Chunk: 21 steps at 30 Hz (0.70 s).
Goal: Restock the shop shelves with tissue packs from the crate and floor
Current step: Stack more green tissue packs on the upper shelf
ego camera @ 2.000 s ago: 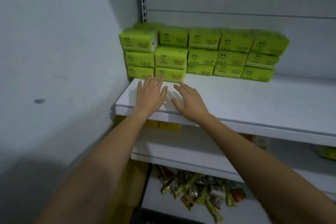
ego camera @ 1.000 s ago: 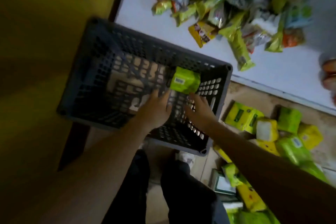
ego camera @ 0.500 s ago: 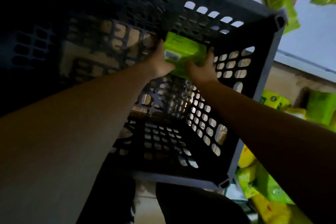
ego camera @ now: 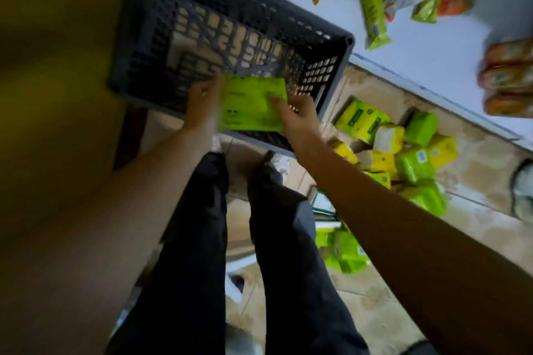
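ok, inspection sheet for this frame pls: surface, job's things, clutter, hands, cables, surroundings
Surface: tiled floor, with a white bottom shelf above it.
Job's things: green tissue pack held over the near rim of the dark crate. A loose pile of tissue packs lies on the floor to the crate's right.
Clutter: snack packets are scattered on the shelf, with orange packets at its right edge.
Hands: left hand holds the pack's left end (blurred). The right hand grips its right end.
Cables: nothing seen.
Surroundings: yellow panel on the left. The person's dark trousers are below.
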{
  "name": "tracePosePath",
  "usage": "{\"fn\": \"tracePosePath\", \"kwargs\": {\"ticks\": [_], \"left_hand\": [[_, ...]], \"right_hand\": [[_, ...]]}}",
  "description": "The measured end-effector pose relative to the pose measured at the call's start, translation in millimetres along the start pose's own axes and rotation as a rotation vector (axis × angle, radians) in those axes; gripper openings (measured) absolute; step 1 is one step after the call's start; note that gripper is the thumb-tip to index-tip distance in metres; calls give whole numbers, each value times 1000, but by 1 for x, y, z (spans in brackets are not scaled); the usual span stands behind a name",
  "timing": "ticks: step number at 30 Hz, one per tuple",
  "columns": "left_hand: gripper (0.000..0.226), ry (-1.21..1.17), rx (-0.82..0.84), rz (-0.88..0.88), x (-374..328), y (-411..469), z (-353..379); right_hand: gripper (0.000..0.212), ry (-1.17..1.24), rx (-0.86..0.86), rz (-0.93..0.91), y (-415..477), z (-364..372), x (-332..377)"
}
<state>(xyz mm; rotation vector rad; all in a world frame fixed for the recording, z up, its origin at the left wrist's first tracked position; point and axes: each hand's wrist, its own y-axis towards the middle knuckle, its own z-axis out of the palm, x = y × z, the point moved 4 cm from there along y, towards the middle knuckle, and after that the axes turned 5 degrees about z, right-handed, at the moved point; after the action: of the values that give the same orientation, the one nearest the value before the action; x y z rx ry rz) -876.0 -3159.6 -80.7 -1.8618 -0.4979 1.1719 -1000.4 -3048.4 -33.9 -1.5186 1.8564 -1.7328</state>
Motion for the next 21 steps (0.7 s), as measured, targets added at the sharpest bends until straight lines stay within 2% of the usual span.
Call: {"fn": "tracePosePath", "kwargs": {"ticks": [1,4,7,11,15,21], "left_hand": [[19,-3,-15,23,-16,-29,-10],[7,53,22,150,-72,-125,-34],[36,186,43,377,-141,-200,-60],[33,168,-4,565,-236,-274,-83],[31,13,-80,815,-315,-347,-101],[40,-95,-293,1157,-406,-440,-130]], "right_hand": [[29,-30,15,-39,-32,-9,17],[47,-67,90,-147,-125,-36,67],[40,-166,120,-331,-199,-62,123],[38,-282,119,-583,-270,-84,211],[37,-280,91,-852,-331,-106,301],[44,-254,96,-1166,-418,-138,389]]}}
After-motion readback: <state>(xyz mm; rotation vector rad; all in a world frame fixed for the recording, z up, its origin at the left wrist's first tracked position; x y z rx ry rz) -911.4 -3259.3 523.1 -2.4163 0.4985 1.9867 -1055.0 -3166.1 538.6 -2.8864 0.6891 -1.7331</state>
